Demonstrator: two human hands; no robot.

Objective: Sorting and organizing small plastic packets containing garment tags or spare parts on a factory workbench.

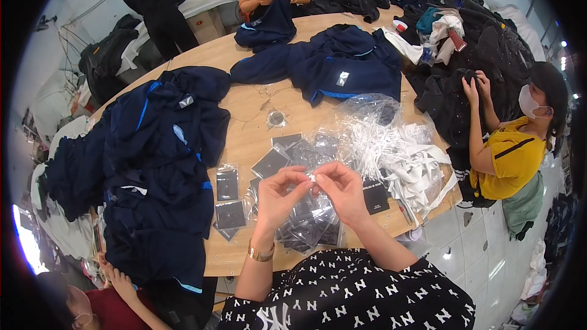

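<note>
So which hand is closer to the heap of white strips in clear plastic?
Right. The right hand sits just below-left of the white strips; the left hand is farther left, both pinching a small white piece.

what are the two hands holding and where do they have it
A small white piece, pinched between the fingertips of the left hand and the right hand, one grip at each end. What it is cannot be told.

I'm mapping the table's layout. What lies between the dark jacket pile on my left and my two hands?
In the head view, black tags in clear sleeves lie on bare wooden table between the jacket pile and the left hand.
</note>
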